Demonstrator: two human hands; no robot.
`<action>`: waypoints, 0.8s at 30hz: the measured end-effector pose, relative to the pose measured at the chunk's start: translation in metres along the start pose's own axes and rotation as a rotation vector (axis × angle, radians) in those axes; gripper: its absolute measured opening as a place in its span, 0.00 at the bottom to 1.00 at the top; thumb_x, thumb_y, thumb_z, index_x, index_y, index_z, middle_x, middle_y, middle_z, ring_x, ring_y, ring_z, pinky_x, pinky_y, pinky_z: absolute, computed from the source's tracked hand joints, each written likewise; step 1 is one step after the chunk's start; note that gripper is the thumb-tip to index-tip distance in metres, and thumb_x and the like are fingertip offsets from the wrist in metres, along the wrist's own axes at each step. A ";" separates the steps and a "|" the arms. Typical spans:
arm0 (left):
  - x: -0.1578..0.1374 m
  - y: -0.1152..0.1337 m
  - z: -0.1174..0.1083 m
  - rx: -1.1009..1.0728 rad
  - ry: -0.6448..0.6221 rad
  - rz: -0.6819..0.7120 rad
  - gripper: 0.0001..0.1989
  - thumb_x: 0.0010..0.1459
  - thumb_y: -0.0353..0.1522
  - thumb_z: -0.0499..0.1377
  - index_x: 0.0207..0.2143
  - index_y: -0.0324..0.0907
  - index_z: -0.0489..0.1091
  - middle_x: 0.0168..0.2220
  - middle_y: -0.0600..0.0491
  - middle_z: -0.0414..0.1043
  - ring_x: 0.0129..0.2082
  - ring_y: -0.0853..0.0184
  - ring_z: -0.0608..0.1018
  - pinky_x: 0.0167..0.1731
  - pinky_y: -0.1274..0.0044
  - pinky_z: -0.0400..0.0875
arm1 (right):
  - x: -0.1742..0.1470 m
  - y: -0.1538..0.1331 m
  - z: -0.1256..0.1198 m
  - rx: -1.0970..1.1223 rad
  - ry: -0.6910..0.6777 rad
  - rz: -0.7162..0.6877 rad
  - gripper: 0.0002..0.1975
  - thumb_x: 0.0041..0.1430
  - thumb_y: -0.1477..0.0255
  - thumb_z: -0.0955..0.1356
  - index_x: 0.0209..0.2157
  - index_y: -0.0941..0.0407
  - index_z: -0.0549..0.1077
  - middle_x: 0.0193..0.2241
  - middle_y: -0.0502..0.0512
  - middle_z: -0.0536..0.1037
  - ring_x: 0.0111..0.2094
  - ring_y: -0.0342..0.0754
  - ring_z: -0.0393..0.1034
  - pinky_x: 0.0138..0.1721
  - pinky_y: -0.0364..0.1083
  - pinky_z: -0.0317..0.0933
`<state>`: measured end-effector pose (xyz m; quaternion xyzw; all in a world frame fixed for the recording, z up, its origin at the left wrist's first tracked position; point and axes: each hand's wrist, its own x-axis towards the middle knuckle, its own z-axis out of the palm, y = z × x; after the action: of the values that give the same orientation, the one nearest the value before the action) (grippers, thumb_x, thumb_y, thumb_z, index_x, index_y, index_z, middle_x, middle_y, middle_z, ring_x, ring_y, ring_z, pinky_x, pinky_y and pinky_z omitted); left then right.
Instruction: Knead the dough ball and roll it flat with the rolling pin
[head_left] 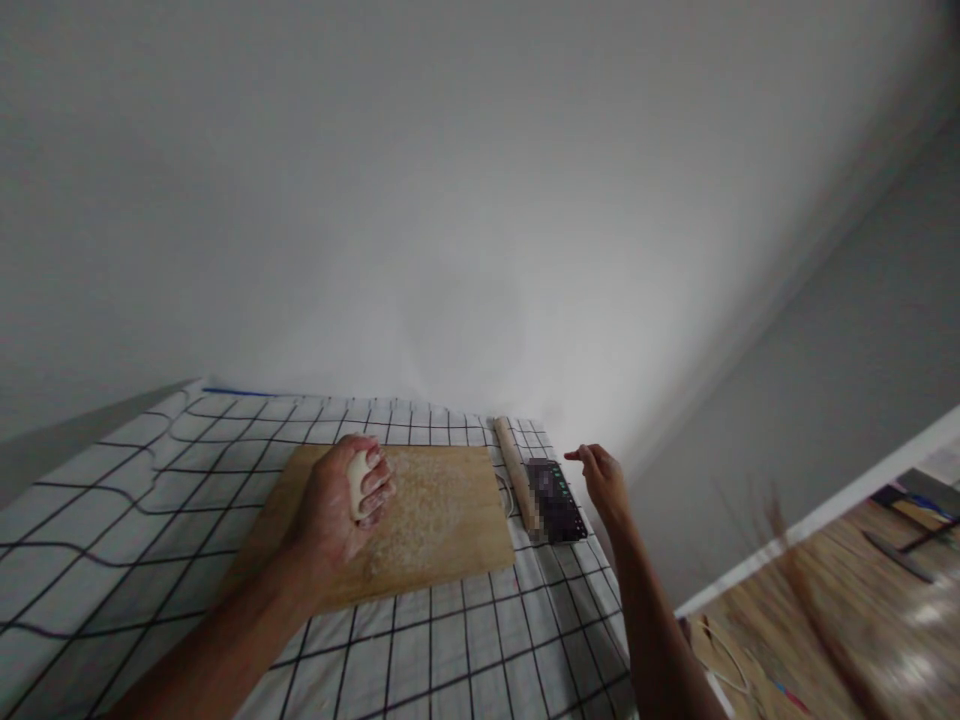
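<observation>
Status: my left grip (330, 495) is clamped on a piece of dough (360, 487), located over the left half of the wooden board (450, 520). I cannot tell whether grip or dough contacts the board. My right grip (606, 482) is beyond the right edge of the phone (559, 508), index finger extended leftward, remaining fingers curled; I cannot tell whether these fingers enclose anything.

Caution, dough: excess squeeze could extrude it between the fingers; a tacky surface could cause it to adhere to the palm.

Caution, phone: contact from a floured finger could soil the screen. The rolling pin (514, 470) lies along the phone's left side; a nudge could roll it onto the phone or toward the board.

Caution, board: it rests on a gridded cloth (465, 630) covering the tabletop. If the cloth slips under a hard push, I judge that the board could shift with it.

Appearance of dough: pale cream, smooth where exposed, rounded and elongated, bulging between fingers and palm. Whitish powder marks the fingers and the board's middle. The underside is hidden.
</observation>
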<state>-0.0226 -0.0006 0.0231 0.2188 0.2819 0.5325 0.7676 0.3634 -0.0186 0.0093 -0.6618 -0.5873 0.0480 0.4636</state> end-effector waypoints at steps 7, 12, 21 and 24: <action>0.011 -0.014 -0.002 0.009 -0.139 0.033 0.10 0.59 0.39 0.61 0.34 0.41 0.69 0.25 0.56 0.70 0.20 0.71 0.73 0.17 0.81 0.70 | -0.003 0.018 0.036 -0.021 -0.026 -0.019 0.23 0.66 0.58 0.57 0.34 0.55 0.78 0.37 0.57 0.82 0.40 0.51 0.73 0.44 0.46 0.62; 0.010 -0.017 0.002 0.026 -0.139 0.065 0.14 0.61 0.34 0.59 0.47 0.38 0.72 0.46 0.42 0.76 0.37 0.60 0.82 0.32 0.70 0.81 | -0.002 0.022 0.038 -0.078 -0.064 0.007 0.21 0.67 0.60 0.57 0.35 0.55 0.76 0.36 0.56 0.81 0.38 0.49 0.73 0.42 0.45 0.61; 0.013 -0.008 -0.009 -0.139 -0.064 0.135 0.10 0.58 0.31 0.62 0.44 0.41 0.72 0.30 0.52 0.74 0.29 0.67 0.79 0.28 0.73 0.81 | 0.000 0.028 0.042 -0.119 -0.077 0.016 0.19 0.67 0.64 0.57 0.34 0.54 0.76 0.36 0.54 0.82 0.38 0.48 0.74 0.41 0.44 0.61; 0.012 -0.009 -0.008 -0.133 -0.013 0.160 0.16 0.55 0.23 0.62 0.46 0.43 0.71 0.46 0.48 0.76 0.36 0.67 0.82 0.32 0.75 0.82 | 0.001 0.032 0.040 -0.150 -0.028 0.043 0.18 0.65 0.65 0.58 0.32 0.54 0.76 0.36 0.56 0.82 0.37 0.49 0.74 0.41 0.45 0.61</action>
<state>-0.0188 0.0076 0.0090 0.1925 0.2228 0.6082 0.7372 0.3635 0.0086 -0.0341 -0.7064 -0.5813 0.0232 0.4031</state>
